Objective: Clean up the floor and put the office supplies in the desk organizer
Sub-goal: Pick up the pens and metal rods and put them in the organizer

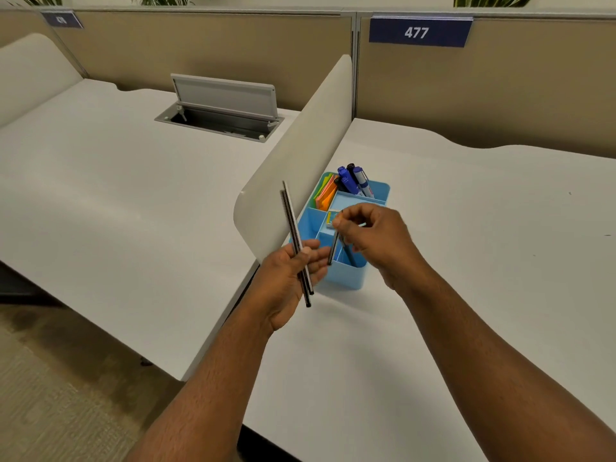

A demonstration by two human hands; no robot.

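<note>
Two dark pencils [296, 241] are gripped mid-shaft in the left hand [293, 278], fingers curled round them, tips slanting up w/ the lower ends poking out below the palm. A third pencil [333, 248] is pinched at its top end by the right hand [373, 235] and hangs into the near compartment of the blue desk organizer [346, 278] on the white surface [466, 261]. Pencils are judged light, stiff and thin, so prone to roll or slip; best pinched near the upper end, one at a time, and dropped in vertically.
</note>
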